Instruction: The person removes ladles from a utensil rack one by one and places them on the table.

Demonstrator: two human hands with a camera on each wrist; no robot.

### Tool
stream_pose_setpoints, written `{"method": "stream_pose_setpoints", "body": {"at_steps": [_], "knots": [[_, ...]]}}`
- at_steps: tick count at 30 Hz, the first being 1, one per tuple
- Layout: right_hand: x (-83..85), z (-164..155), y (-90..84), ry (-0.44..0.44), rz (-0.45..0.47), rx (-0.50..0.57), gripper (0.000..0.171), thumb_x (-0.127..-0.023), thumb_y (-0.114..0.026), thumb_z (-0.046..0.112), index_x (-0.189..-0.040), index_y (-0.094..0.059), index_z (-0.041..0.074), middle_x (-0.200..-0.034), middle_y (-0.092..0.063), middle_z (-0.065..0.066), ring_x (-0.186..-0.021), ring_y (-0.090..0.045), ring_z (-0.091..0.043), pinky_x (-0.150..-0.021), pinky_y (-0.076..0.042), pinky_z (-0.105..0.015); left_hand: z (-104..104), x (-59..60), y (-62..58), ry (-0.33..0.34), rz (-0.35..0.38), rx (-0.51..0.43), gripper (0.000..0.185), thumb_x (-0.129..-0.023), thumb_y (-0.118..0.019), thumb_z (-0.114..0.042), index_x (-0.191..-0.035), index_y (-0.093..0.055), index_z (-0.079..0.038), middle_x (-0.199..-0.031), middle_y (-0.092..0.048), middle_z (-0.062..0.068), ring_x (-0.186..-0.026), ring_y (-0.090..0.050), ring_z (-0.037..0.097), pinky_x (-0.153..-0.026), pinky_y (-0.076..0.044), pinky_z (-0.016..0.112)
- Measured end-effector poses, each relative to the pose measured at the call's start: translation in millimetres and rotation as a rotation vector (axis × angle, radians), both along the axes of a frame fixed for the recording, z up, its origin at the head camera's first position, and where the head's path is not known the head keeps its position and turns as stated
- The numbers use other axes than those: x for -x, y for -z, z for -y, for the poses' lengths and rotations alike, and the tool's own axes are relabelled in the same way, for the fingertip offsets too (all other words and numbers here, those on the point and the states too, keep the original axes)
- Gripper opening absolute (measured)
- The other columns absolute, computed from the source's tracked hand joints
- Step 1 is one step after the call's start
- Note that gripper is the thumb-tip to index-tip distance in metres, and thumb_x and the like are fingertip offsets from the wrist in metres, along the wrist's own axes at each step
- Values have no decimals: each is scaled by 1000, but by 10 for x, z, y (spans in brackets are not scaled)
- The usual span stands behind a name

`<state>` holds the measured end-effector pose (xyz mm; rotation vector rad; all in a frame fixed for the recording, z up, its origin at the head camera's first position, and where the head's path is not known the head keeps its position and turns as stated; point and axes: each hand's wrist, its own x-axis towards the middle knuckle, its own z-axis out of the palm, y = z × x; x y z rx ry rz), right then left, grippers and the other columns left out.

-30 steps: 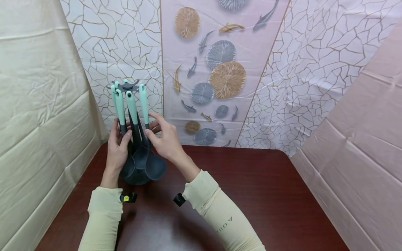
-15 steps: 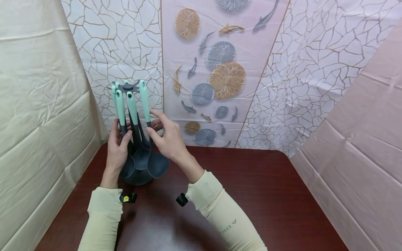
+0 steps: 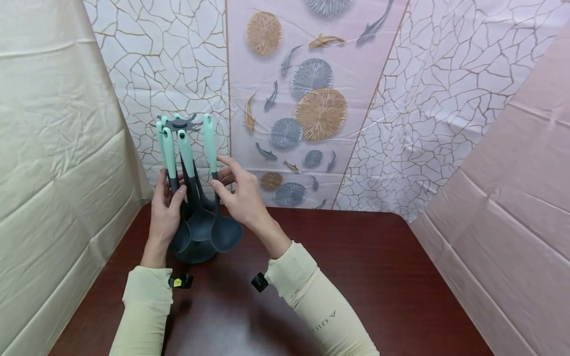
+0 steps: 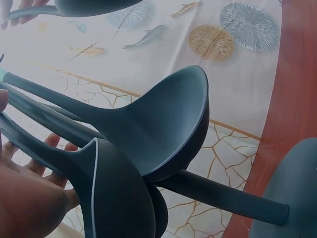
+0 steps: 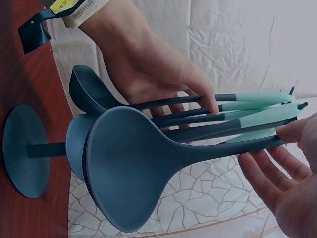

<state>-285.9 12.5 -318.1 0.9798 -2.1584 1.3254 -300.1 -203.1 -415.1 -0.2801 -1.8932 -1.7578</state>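
The rack point(image 3: 191, 249) stands at the table's point(image 3: 356, 277) far left corner. The left hand point(image 3: 166, 207) curls round one hanging handle; the right hand point(image 3: 240, 198) pinches the ladle point(image 3: 224, 232). Pulling the ladle sideways could tip the rack or unhook neighbouring utensils.

Large dark ladle point(image 5: 129, 168) fills the foreground, bowl toward camera, its shaft pinched between thumb and fingers of the right hand point(image 5: 282, 168) at the right edge. Behind it, more dark utensils with mint-green handles point(image 5: 257, 106) run parallel, and the left hand point(image 5: 153, 69) grips one of their shafts. Rack's round base point(image 5: 22, 151) sits on the red-brown table point(image 5: 20, 74), with a short post going into the bowls.
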Motion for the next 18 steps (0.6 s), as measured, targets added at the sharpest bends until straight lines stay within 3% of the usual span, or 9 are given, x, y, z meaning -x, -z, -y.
{"method": "stream_pose_setpoints", "body": {"at_steps": [10,18], "knots": [[23,-109,-1,3,10,19,52,-103,-69,12,-153,-54,8,-107,-70,-10,-92,-72,-20,-67,-57,-23,-1,6,-6,31,-33,-25,71,-109,-60,-27,-169,-23,-31,-158,-49,12,-147,-45,32,-123,-34,41],[54,-191,6,15,7,30,51,-103,-69,12,-152,-55,10,-103,-69,-8,-90,-71,-17,-66,-59,-26,4,15,1,25,-31,-13,69,-109,-59,-27,-169,-24,-33,-156,-51,9,-145,-47,27,-122,-35,39]]}}
